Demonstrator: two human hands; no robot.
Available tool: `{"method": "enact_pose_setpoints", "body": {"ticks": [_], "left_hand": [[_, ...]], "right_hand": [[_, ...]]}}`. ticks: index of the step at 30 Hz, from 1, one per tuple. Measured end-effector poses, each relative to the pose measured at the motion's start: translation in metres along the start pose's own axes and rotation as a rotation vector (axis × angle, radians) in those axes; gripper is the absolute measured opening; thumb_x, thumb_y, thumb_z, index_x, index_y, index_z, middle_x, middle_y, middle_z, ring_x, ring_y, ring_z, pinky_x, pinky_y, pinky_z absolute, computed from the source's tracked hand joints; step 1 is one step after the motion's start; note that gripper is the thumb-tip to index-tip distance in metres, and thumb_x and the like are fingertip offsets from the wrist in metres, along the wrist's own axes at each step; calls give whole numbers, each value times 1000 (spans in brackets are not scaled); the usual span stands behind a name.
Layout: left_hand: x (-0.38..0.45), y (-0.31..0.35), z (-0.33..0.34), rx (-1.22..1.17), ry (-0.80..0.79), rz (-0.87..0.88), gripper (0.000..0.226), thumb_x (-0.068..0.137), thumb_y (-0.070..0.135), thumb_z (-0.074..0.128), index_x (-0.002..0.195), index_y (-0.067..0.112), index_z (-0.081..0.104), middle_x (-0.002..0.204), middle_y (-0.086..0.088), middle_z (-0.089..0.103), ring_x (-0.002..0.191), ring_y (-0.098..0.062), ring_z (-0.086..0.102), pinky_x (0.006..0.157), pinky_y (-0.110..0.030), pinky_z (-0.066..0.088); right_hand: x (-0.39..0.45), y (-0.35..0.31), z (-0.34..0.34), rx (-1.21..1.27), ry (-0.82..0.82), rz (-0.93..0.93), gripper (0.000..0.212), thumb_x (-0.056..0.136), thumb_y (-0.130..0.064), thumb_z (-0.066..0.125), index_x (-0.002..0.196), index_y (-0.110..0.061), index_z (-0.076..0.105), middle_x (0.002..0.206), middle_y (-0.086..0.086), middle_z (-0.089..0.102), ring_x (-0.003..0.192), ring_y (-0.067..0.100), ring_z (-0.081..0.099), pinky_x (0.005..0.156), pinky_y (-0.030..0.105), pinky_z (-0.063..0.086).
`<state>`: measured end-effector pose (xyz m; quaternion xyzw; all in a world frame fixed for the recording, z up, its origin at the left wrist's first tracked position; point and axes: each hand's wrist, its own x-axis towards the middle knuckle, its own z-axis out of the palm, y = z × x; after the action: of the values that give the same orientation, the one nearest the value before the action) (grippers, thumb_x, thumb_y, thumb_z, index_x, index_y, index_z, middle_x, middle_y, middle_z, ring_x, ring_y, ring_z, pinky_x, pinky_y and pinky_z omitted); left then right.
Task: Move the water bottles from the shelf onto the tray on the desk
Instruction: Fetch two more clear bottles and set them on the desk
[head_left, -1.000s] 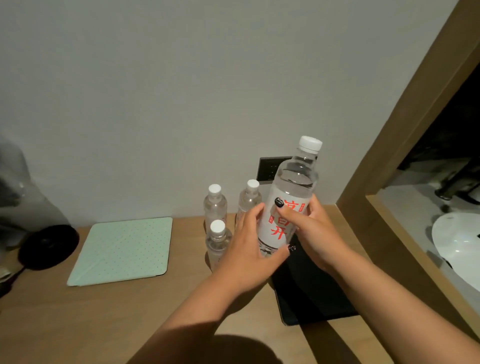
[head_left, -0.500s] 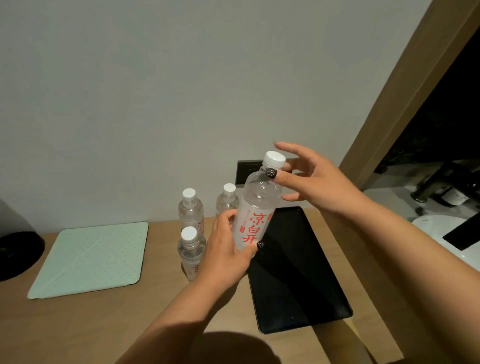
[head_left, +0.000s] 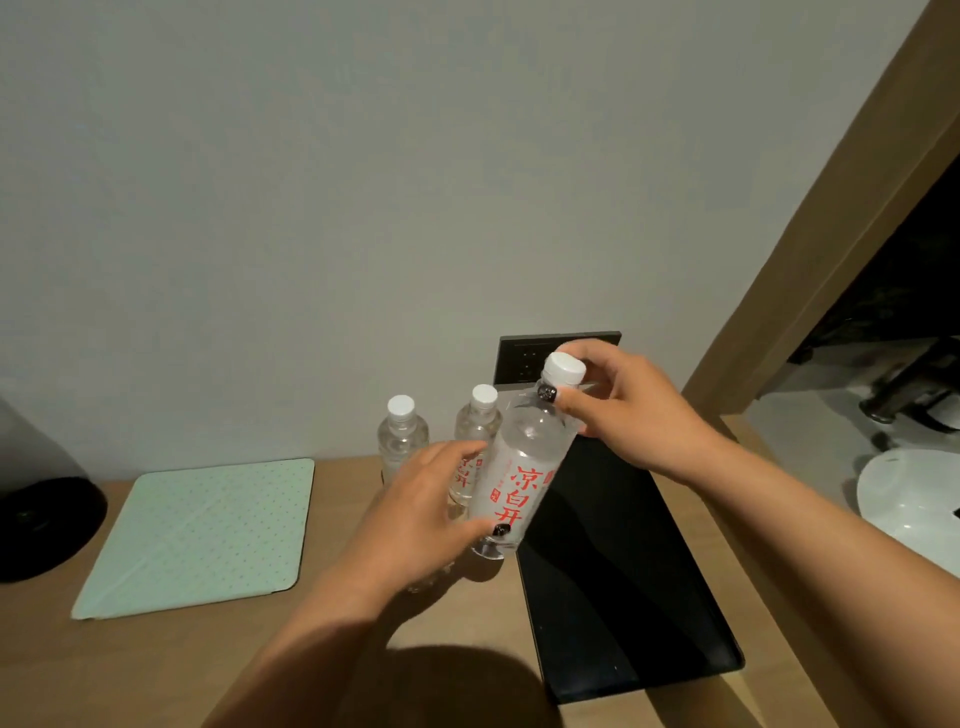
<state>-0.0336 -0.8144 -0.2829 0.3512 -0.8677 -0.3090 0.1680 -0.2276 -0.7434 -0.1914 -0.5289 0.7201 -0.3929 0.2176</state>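
Observation:
A clear water bottle (head_left: 524, 467) with a white cap and red characters on its label tilts to the right, just above the left edge of the black tray (head_left: 618, 587) on the wooden desk. My left hand (head_left: 421, 514) grips its lower body, thumb on the label. My right hand (head_left: 628, 410) pinches its neck just under the cap. Two more bottles stand upright on the desk behind: one (head_left: 401, 436) at the left, another (head_left: 475, 431) partly hidden behind the held bottle. A third bottle is mostly hidden under my left hand.
A mint-green dotted folded cover (head_left: 197, 535) lies on the desk (head_left: 130, 670) at the left. A black round object (head_left: 36, 525) sits at the far left edge. A dark wall socket (head_left: 524, 358) is behind the bottles. A wooden frame (head_left: 810, 249) and a white basin (head_left: 909, 499) are at the right.
My right hand has come down from open fingers beside the cap to pinching the bottle's neck. The bottle has sunk lower toward the tray's left edge, and the view has shifted slightly.

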Motion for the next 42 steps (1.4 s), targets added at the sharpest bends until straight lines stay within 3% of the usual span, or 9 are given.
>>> {"method": "enact_pose_setpoints", "body": {"ticks": [3, 8, 11, 15, 28, 38, 42], "left_hand": [[2, -4, -14, 26, 142, 46, 65, 74, 38, 76, 132, 36, 47, 129, 17, 53, 117, 2, 47, 102, -25, 42], [6, -22, -13, 255, -227, -163, 76, 69, 26, 81, 135, 32, 44, 141, 8, 43, 126, -15, 43, 105, -34, 40], [9, -30, -5, 236, -229, -189, 59, 72, 11, 75, 123, 28, 52, 133, 4, 47, 116, -17, 50, 99, -33, 45], [16, -35, -6, 213, -199, -165, 43, 73, 5, 70, 109, 24, 56, 119, 2, 54, 106, -18, 53, 89, -31, 47], [27, -40, -1, 220, -128, -189, 52, 71, 16, 77, 114, 30, 52, 126, 2, 54, 106, -21, 57, 83, -34, 51], [23, -37, -3, 286, -140, -179, 63, 72, 26, 77, 125, 33, 44, 135, 4, 48, 112, -22, 55, 81, -35, 51], [21, -33, -9, 311, -157, -162, 65, 72, 37, 75, 129, 30, 43, 134, 2, 51, 115, -21, 55, 84, -35, 51]], "right_hand": [[2, 9, 21, -106, -72, -22, 29, 86, -15, 62, 113, -25, 55, 104, -8, 60, 92, 9, 59, 80, 27, 52], [4, 31, 50, -175, -151, 29, 30, 88, -19, 60, 116, -26, 52, 108, -6, 60, 96, 11, 58, 83, 32, 51], [4, 44, 64, -158, -171, 73, 30, 89, -19, 60, 116, -28, 51, 109, -7, 60, 98, 10, 58, 84, 31, 52], [5, 59, 81, -152, -177, 101, 35, 89, -19, 59, 121, -29, 50, 116, -7, 59, 106, 10, 56, 90, 33, 52], [6, 69, 104, -143, -101, 120, 38, 89, -20, 60, 124, -27, 48, 125, -4, 57, 115, 12, 53, 95, 29, 46], [0, 60, 106, -118, -123, 179, 40, 90, -19, 59, 127, -26, 44, 130, -2, 54, 121, 17, 51, 97, 34, 47], [-5, 50, 101, -76, -155, 220, 51, 88, -18, 61, 134, -26, 38, 135, -1, 51, 126, 20, 49, 101, 40, 46]]}}
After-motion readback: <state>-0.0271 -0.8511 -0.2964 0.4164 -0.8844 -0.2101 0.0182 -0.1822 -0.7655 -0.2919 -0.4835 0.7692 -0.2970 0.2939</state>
